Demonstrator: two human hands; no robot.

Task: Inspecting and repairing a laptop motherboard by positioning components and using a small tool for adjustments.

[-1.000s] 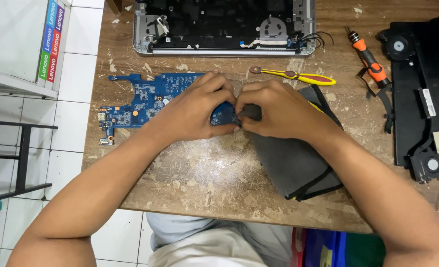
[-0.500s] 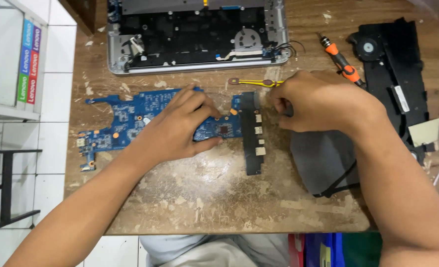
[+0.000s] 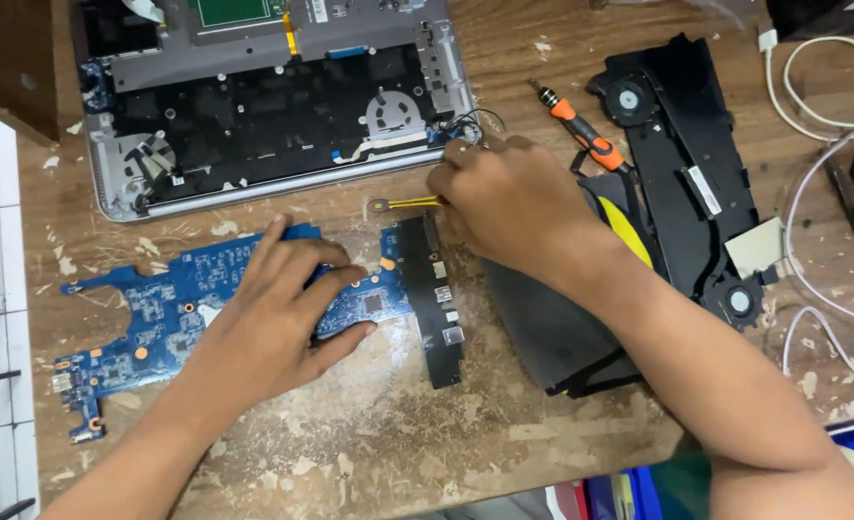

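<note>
My left hand point(image 3: 273, 313) lies flat and open, palm down, on the blue circuit board point(image 3: 157, 318), fingers spread toward the board's right end. I use that board as my landmark. It rests on the scuffed wooden counter point(image 3: 369, 433). Touching the board's right end is a narrow black strip part point(image 3: 434, 299), lying lengthwise away from me. Beyond the strip, up and to the right of the board, my right hand point(image 3: 514, 197) is curled closed on yellow tweezers point(image 3: 403, 203), whose tips point back toward the board. Above the board sits the opened laptop shell point(image 3: 273, 116) with its fans exposed. Right of the board, under my right forearm, lies a dark pouch point(image 3: 552, 337). Farther right I see an orange-handled screwdriver point(image 3: 581, 130) and a black plastic frame point(image 3: 687, 173) with small fans.
</note>
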